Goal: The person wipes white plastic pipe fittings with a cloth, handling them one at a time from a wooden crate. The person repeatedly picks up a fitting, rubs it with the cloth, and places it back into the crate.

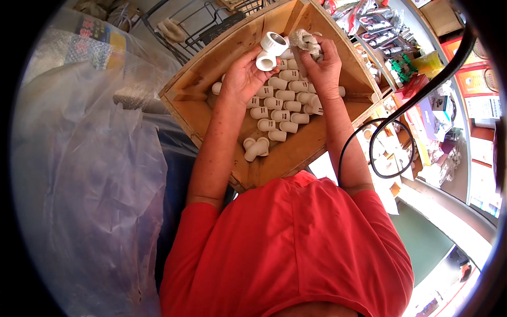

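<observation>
My left hand is closed around a white plastic elbow pipe fitting, which has one wide threaded-looking mouth and a smaller round opening facing me. Close beside it, my right hand grips a crumpled, dirty whitish cloth. The cloth and the fitting are near each other; whether they touch I cannot tell. Both hands hover over a wooden box. Inside it, many white pipe fittings lie in rough rows, and a small cluster of fittings sits apart toward the near corner.
Clear plastic sheeting covers bulky goods on the left. Behind the box stands a black wire rack with a glove-like cloth on it. Shelves of packaged goods line the right. A black cable loops beside my right arm.
</observation>
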`<control>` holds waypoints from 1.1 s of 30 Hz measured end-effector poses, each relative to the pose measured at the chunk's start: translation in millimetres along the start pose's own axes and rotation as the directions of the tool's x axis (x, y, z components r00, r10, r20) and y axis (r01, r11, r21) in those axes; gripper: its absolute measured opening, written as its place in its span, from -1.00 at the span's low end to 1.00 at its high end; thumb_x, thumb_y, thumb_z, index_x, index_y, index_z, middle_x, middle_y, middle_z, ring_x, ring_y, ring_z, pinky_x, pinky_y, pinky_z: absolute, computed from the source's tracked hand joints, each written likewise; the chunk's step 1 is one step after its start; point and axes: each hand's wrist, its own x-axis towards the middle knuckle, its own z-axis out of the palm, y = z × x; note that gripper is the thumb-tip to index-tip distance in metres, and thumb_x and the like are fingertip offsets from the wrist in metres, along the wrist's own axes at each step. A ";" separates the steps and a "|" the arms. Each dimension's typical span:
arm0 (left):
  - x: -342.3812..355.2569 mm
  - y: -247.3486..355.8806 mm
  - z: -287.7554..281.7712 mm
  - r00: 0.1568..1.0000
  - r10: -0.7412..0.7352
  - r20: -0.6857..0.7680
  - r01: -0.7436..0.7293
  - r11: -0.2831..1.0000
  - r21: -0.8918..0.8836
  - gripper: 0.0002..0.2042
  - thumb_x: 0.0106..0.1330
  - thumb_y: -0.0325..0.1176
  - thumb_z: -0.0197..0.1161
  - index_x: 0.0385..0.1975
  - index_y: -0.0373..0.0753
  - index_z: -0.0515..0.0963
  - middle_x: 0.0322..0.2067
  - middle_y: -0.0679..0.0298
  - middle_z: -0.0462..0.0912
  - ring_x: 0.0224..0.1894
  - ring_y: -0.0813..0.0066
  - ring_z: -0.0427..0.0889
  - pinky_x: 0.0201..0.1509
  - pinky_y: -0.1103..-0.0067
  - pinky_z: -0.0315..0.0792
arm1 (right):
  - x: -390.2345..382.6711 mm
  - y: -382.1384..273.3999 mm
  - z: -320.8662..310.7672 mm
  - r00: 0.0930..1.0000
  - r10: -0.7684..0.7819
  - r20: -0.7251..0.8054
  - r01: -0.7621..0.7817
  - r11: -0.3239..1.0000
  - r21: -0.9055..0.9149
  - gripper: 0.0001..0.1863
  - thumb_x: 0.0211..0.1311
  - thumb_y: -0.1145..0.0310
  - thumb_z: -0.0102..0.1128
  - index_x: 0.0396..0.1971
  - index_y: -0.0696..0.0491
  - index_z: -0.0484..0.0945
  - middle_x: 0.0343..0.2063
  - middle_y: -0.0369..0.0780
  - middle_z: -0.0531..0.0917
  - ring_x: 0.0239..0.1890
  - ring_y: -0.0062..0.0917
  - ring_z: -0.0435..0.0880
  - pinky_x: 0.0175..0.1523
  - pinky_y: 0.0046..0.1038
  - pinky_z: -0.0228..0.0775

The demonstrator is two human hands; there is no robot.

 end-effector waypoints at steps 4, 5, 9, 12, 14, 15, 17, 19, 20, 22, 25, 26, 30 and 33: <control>0.9 -2.8 4.1 0.997 0.082 -0.007 -0.077 0.955 0.286 -0.69 0.21 -0.38 0.03 -0.05 -0.33 0.37 -0.23 0.20 0.53 -0.31 0.46 0.52 -0.31 0.56 0.44 | -0.6 6.7 2.8 0.996 0.090 0.017 -0.091 0.972 0.215 -0.69 -0.11 0.46 0.23 -0.26 0.07 0.48 -0.31 -0.22 0.56 -0.30 -0.48 0.55 -0.19 -0.52 0.39; 1.7 -4.3 3.7 0.995 0.096 -0.027 -0.081 0.934 0.348 -0.69 0.19 -0.39 0.07 -0.07 -0.32 0.39 -0.24 0.22 0.53 -0.32 0.49 0.52 -0.33 0.57 0.43 | -1.6 7.3 2.7 0.988 0.143 0.055 -0.152 0.944 0.292 -0.69 -0.10 0.47 0.23 -0.25 0.08 0.48 -0.32 -0.23 0.56 -0.30 -0.51 0.55 -0.18 -0.53 0.39; 1.3 -5.0 5.6 0.983 0.154 -0.098 -0.065 0.798 0.599 -0.70 0.12 -0.44 0.17 -0.12 -0.32 0.44 -0.28 0.30 0.54 -0.35 0.61 0.50 -0.36 0.66 0.42 | -1.6 -6.5 -3.5 0.949 0.246 0.199 -0.308 0.860 0.406 -0.71 -0.06 0.50 0.20 -0.24 0.10 0.48 -0.34 -0.26 0.58 -0.30 -0.61 0.54 -0.18 -0.59 0.38; 2.2 -7.8 5.8 0.962 0.259 -0.086 -0.101 0.632 0.768 -0.70 0.08 -0.49 0.22 -0.14 -0.32 0.46 -0.31 0.33 0.54 -0.38 0.66 0.49 -0.39 0.73 0.41 | -1.4 -2.6 -3.1 0.977 0.112 0.180 -0.165 0.934 0.317 -0.69 -0.11 0.52 0.20 -0.26 0.07 0.50 -0.33 -0.25 0.58 -0.28 -0.55 0.56 -0.17 -0.58 0.39; 5.5 -12.8 0.0 0.937 0.346 -0.058 -0.146 0.534 0.833 -0.69 0.05 -0.51 0.25 -0.16 -0.32 0.47 -0.32 0.35 0.54 -0.39 0.68 0.49 -0.42 0.75 0.41 | 0.4 -6.0 -5.3 0.979 -0.021 0.202 -0.017 0.983 0.185 -0.65 -0.20 0.53 0.22 -0.27 0.02 0.52 -0.32 -0.26 0.58 -0.24 -0.48 0.55 -0.13 -0.55 0.40; 8.6 -16.3 -6.2 0.921 0.387 -0.048 -0.167 0.502 0.849 -0.70 0.04 -0.52 0.25 -0.17 -0.32 0.47 -0.33 0.35 0.54 -0.40 0.69 0.49 -0.42 0.75 0.41 | 1.2 -7.8 -6.4 0.972 -0.085 0.219 0.060 0.991 0.119 -0.63 -0.24 0.54 0.23 -0.28 0.00 0.53 -0.31 -0.26 0.58 -0.22 -0.45 0.55 -0.12 -0.53 0.40; 12.8 -18.7 -17.8 0.893 0.450 -0.028 -0.194 0.440 0.877 -0.71 0.05 -0.53 0.24 -0.18 -0.32 0.47 -0.34 0.36 0.55 -0.40 0.68 0.49 -0.43 0.75 0.41 | 0.8 -13.3 -4.9 0.954 -0.195 0.229 0.188 0.981 0.052 -0.58 -0.33 0.54 0.26 -0.29 -0.06 0.54 -0.29 -0.26 0.57 -0.18 -0.41 0.52 -0.09 -0.49 0.40; 13.4 -15.4 -21.2 0.870 0.492 -0.007 -0.210 0.384 0.899 -0.74 0.08 -0.54 0.21 -0.19 -0.33 0.47 -0.34 0.35 0.55 -0.40 0.67 0.50 -0.43 0.74 0.42 | -0.6 -18.6 -3.7 0.939 -0.216 0.266 0.228 0.974 -0.012 -0.54 -0.42 0.52 0.30 -0.32 -0.13 0.56 -0.26 -0.28 0.56 -0.14 -0.40 0.50 -0.06 -0.45 0.39; 13.2 -15.4 -21.7 0.872 0.483 -0.079 -0.196 0.493 0.847 -0.75 0.07 -0.54 0.20 -0.21 -0.32 0.48 -0.36 0.33 0.55 -0.40 0.67 0.50 -0.44 0.73 0.41 | -1.2 -19.9 -3.6 0.934 -0.221 0.281 0.235 0.972 -0.014 -0.54 -0.42 0.52 0.30 -0.32 -0.13 0.56 -0.26 -0.29 0.56 -0.14 -0.40 0.50 -0.06 -0.45 0.40; 9.6 -11.0 -10.9 0.872 0.440 -0.214 -0.174 0.688 0.705 -0.77 0.06 -0.54 0.19 -0.24 -0.31 0.49 -0.39 0.30 0.56 -0.40 0.66 0.51 -0.45 0.72 0.41 | -1.2 -22.2 -3.8 0.920 -0.235 0.312 0.253 0.967 -0.018 -0.53 -0.42 0.52 0.30 -0.31 -0.14 0.56 -0.24 -0.29 0.56 -0.13 -0.40 0.50 -0.07 -0.46 0.40; 9.4 -6.5 -13.9 0.879 0.393 -0.270 -0.171 0.789 0.590 -0.78 0.09 -0.51 0.19 -0.23 -0.30 0.49 -0.37 0.29 0.56 -0.39 0.63 0.53 -0.47 0.70 0.43 | -2.1 -20.1 -4.0 0.915 -0.238 0.327 0.268 0.962 -0.051 -0.54 -0.40 0.50 0.30 -0.31 -0.14 0.56 -0.25 -0.31 0.55 -0.16 -0.42 0.50 -0.09 -0.46 0.41; 9.0 -5.5 -12.5 0.878 0.388 -0.282 -0.177 0.809 0.561 -0.78 0.09 -0.51 0.20 -0.23 -0.30 0.48 -0.36 0.28 0.56 -0.38 0.62 0.53 -0.46 0.70 0.43 | -2.2 -19.5 -5.0 0.918 -0.198 0.343 0.236 0.969 -0.071 -0.55 -0.39 0.50 0.30 -0.31 -0.13 0.56 -0.26 -0.31 0.55 -0.17 -0.42 0.50 -0.11 -0.46 0.42; 7.4 -1.5 -6.8 0.881 0.386 -0.273 -0.230 0.854 0.466 -0.75 0.09 -0.49 0.22 -0.21 -0.29 0.48 -0.31 0.28 0.55 -0.33 0.59 0.52 -0.38 0.68 0.44 | -2.8 -17.9 -6.9 0.951 -0.024 0.308 0.079 0.983 -0.168 -0.58 -0.34 0.48 0.28 -0.30 -0.11 0.54 -0.30 -0.32 0.55 -0.21 -0.41 0.51 -0.17 -0.46 0.42; 6.5 -0.4 -7.6 0.897 0.384 -0.219 -0.208 0.804 0.557 -0.70 0.09 -0.51 0.22 -0.14 -0.28 0.45 -0.24 0.28 0.52 -0.25 0.57 0.51 -0.29 0.65 0.45 | -0.5 -16.6 -9.0 0.983 -0.023 0.180 0.035 0.997 -0.063 -0.59 -0.33 0.49 0.26 -0.30 -0.09 0.53 -0.31 -0.30 0.54 -0.22 -0.39 0.51 -0.18 -0.46 0.42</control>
